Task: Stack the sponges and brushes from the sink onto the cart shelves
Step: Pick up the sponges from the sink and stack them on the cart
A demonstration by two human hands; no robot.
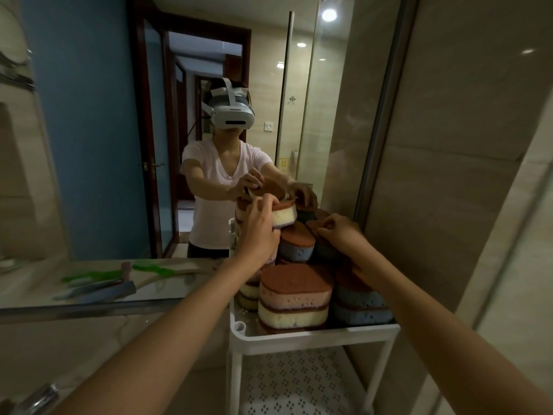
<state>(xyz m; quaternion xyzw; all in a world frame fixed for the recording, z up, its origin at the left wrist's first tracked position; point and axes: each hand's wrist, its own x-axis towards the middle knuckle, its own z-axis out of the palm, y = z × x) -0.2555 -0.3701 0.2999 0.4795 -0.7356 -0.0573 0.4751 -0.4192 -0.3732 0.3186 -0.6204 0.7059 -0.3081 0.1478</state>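
Observation:
A white cart (314, 335) stands against the mirror, its top shelf packed with several stacked sponges. My left hand (260, 232) grips a cream sponge with a brown scrub top (284, 215), held on top of the tall back-left stack. My right hand (341, 233) rests with curled fingers on a brown-topped sponge (314, 227) at the back right. In front sits a pink and cream stack (294, 298), beside it a blue stack (359, 304). A blue sponge with a brown top (296, 244) lies in the middle.
The cart's lower shelf (299, 381) is perforated and bare. On the counter by the mirror lie green-handled brushes (86, 277) and a grey bar (101, 292). A tap (39, 396) shows at the bottom left. The mirror reflects a person; a tiled wall (449, 175) rises at right.

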